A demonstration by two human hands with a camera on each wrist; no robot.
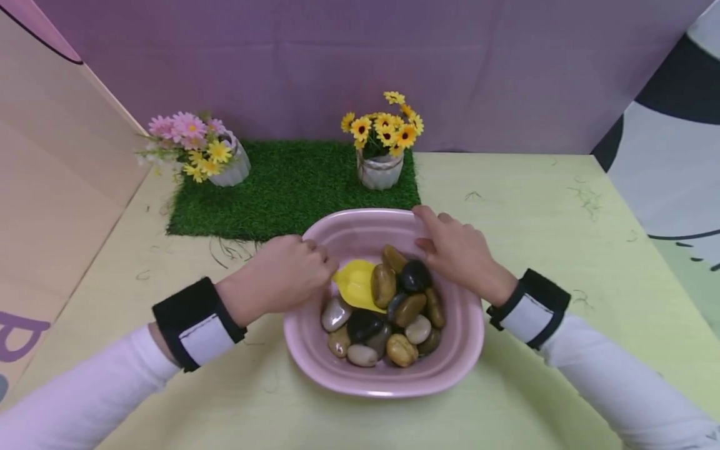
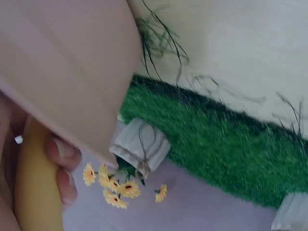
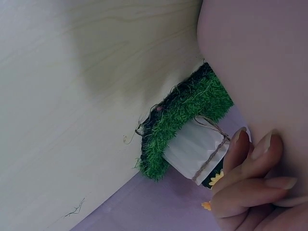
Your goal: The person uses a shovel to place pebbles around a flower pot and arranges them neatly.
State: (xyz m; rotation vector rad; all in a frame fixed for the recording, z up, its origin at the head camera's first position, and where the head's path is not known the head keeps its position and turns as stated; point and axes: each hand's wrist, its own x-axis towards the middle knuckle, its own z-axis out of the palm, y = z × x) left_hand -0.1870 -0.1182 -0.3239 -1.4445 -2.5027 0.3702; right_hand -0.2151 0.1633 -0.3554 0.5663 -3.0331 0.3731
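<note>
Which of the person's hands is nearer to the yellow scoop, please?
Left: the left hand grips the yellow scoop by its handle, while the right hand is apart from it, holding the pink basin at its far-right rim.

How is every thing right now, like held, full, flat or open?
Left hand: grips the scoop
Right hand: grips the tub by its rim
Scoop: held, partly inside the tub
Tub: held, partly filled with stones
Stones: heaped, shiny
Mat: lying flat
Pots: on the mat, holding flowers
Flowers: open
</note>
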